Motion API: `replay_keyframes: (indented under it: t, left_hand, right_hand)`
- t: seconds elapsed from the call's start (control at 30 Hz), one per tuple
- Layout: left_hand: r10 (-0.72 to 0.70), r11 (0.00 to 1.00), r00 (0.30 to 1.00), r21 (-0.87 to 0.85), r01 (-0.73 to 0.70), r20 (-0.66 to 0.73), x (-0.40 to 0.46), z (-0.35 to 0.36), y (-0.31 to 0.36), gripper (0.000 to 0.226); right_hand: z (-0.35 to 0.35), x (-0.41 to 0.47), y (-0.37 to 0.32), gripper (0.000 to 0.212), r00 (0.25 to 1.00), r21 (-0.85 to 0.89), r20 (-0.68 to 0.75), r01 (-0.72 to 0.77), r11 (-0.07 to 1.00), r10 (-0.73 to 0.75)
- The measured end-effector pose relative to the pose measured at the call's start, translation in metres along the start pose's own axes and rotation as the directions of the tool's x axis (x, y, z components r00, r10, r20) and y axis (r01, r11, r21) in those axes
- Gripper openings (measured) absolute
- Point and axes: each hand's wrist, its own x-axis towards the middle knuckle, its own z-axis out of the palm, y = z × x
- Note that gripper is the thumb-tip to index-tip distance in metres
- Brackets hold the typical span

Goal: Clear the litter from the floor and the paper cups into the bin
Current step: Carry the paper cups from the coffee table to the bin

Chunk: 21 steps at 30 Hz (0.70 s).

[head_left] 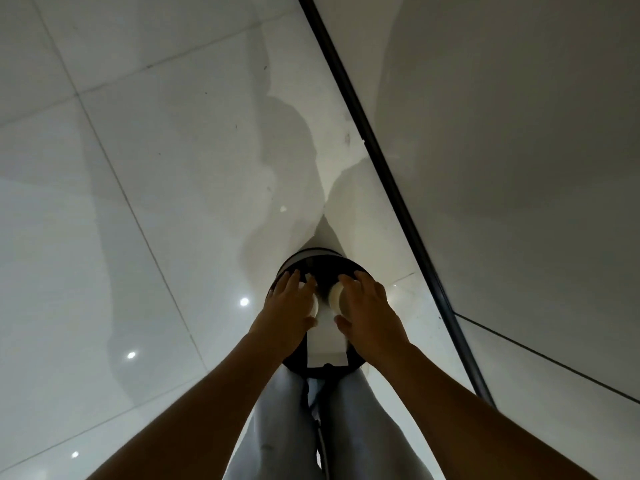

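Observation:
A round black bin [320, 263] stands on the floor just in front of my legs, with a white sheet of paper [327, 344] lying in its mouth. My left hand [289, 315] grips a white paper cup [313, 304] over the bin's opening. My right hand [369, 315] grips a second white paper cup [335, 295] beside it. Both cups lie sideways, their rims facing each other. Most of each cup is hidden under my fingers.
Glossy white floor tiles [138, 202] spread to the left and ahead, with ceiling lights reflected in them. A black skirting strip [381, 161] runs diagonally along a grey wall [519, 150] on the right, close to the bin.

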Motion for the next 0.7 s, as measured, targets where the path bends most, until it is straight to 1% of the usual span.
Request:
replay_keyframes:
  t: [0.13, 0.23, 0.33, 0.47, 0.57, 0.7]
  left_hand:
    - [-0.004, 1.000, 1.000, -0.020, 0.003, -0.013, 0.002, 0.005, 0.001, 0.082]
    - [-0.006, 0.999, 0.996, -0.041, 0.002, -0.086, -0.008, -0.009, 0.002, 0.084]
    - [-0.027, 0.998, 0.990, -0.054, 0.019, -0.138, -0.032, -0.037, 0.006, 0.080]
    - [-0.049, 0.998, 0.981, -0.055, 0.039, -0.187, -0.084, -0.084, 0.015, 0.069]
    - [-0.081, 0.995, 0.970, -0.076, 0.065, -0.228, -0.139, -0.120, 0.026, 0.064]
    - [-0.123, 0.991, 0.960, -0.075, 0.108, -0.253, -0.222, -0.162, 0.045, 0.062]
  right_hand:
    - [-0.001, 0.008, -0.004, 0.077, 0.999, -0.022, 0.028, 0.022, 1.000, -0.021]
    - [-0.016, 0.005, -0.010, 0.081, 1.000, -0.030, 0.023, 0.006, 1.000, -0.005]
    - [-0.042, -0.011, -0.021, 0.077, 1.000, -0.032, -0.008, 0.016, 0.999, -0.016]
    - [-0.088, -0.052, -0.047, 0.070, 0.999, -0.052, -0.043, 0.013, 0.999, -0.015]
    - [-0.128, -0.093, -0.076, 0.067, 0.998, -0.056, -0.060, 0.010, 0.998, -0.013]
    - [-0.182, -0.153, -0.123, 0.061, 0.996, -0.044, -0.044, 0.076, 0.996, -0.078]
